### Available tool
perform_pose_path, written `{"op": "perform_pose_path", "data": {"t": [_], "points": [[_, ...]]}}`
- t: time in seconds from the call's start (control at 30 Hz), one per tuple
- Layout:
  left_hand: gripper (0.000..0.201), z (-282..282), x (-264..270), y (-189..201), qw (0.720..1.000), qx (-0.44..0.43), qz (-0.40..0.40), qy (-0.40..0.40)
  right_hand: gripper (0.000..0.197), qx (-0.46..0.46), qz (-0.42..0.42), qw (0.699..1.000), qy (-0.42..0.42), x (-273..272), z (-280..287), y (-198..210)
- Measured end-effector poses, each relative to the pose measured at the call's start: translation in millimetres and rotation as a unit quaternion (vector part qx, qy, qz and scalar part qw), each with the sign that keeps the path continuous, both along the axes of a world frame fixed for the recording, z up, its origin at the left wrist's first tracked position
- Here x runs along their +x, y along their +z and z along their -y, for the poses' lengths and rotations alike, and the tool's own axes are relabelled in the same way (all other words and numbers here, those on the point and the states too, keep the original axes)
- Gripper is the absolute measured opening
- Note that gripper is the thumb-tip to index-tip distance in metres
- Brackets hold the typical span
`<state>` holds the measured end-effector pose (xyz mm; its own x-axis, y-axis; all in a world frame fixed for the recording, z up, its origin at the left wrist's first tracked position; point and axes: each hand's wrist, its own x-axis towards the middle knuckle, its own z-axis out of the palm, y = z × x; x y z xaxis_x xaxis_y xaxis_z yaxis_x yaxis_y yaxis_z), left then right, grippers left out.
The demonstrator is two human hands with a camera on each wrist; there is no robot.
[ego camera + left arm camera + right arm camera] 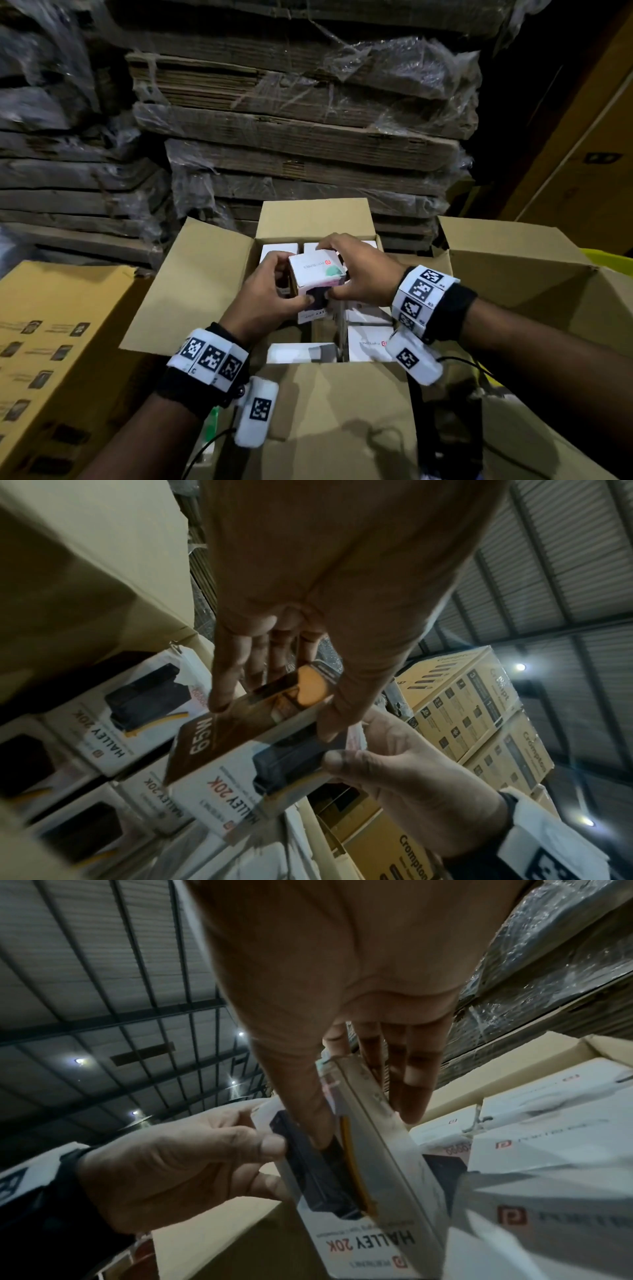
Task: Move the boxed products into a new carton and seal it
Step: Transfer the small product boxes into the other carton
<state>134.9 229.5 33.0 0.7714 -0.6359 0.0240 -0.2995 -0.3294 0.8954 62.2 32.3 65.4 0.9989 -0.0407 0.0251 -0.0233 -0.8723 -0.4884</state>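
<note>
- Fingers of the left hand [265, 301] and right hand [359, 281] pinch one white, glossy, rectangular product box [315, 274] above the open brown corrugated carton [202, 284].
- More white boxes [368, 342] stand inside; those beneath the hands are hidden.
- Plastic-wrapped flattened cardboard stacks [294, 137] behind.

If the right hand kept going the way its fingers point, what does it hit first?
Probably the white product box that the right hand already grips with the left hand; beyond it, packed boxes in the open carton. Depth unclear.
</note>
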Motion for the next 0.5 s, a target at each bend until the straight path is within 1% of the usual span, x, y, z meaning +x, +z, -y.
{"op": "perform_pose_path", "data": {"t": [0.07,0.17,0.23,0.27,0.37,0.5], "points": [[0.069,-1.0,3.3,-2.1,1.000,0.013,-0.003,0.024,0.065,-0.030,-0.018,0.999,-0.011,6.3,-1.7,-3.1],[0.060,-2.9,10.7,-5.1,0.997,0.020,-0.060,0.040,0.063,-0.071,-0.041,0.997,-0.005,14.9,-6.0,-10.1],[0.055,-3.0,18.2,-11.9,0.995,0.044,-0.082,0.023,0.060,-0.090,-0.076,0.993,0.006,20.5,-10.2,-14.3],[0.053,-2.0,22.3,-16.3,0.995,0.059,-0.079,0.013,0.060,-0.103,-0.095,0.990,0.012,22.8,-12.7,-15.8],[0.049,3.8,33.0,-30.0,0.990,0.133,-0.040,-0.015,0.062,-0.163,-0.140,0.976,0.029,28.4,-20.2,-22.5],[0.055,14.0,43.5,-32.3,0.970,0.231,-0.050,-0.061,0.064,-0.235,-0.188,0.951,0.070,37.2,-27.0,-29.3]]}}
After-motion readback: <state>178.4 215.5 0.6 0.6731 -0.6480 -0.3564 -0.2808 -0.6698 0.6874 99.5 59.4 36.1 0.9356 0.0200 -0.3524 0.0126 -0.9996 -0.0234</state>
